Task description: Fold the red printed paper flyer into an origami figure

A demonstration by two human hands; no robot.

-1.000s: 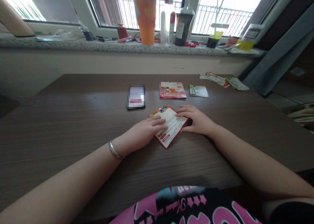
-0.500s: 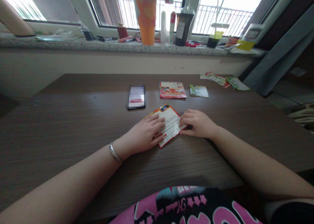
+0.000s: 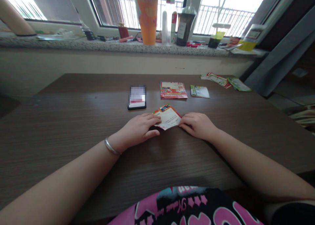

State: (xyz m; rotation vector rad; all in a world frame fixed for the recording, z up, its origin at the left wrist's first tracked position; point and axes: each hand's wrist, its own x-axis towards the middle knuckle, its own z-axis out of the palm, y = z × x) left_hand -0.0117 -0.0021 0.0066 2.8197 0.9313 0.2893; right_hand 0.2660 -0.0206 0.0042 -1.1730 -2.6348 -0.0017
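at leaflet (image 3: 168, 117) edges, both hands (image 3: 137, 130) (image 3: 197, 125)

We can read no word for certain. The folded leaflet (image 3: 168, 118), pinched between the person's left hand (image 3: 136, 131) and right hand (image 3: 198, 124), bears rows of fine print on its white face, too small to make out. The phone (image 3: 137, 97) screen on the worktop (image 3: 73, 120) is blurred. The red flyer (image 3: 173, 89) and the green card (image 3: 199, 91) beyond show printing we cannot decipher. The shirt (image 3: 187, 207) carries pink script and block letters, cut off by the picture's edge. The dark cup (image 3: 183, 26) on the windowsill has a white label, illegible.
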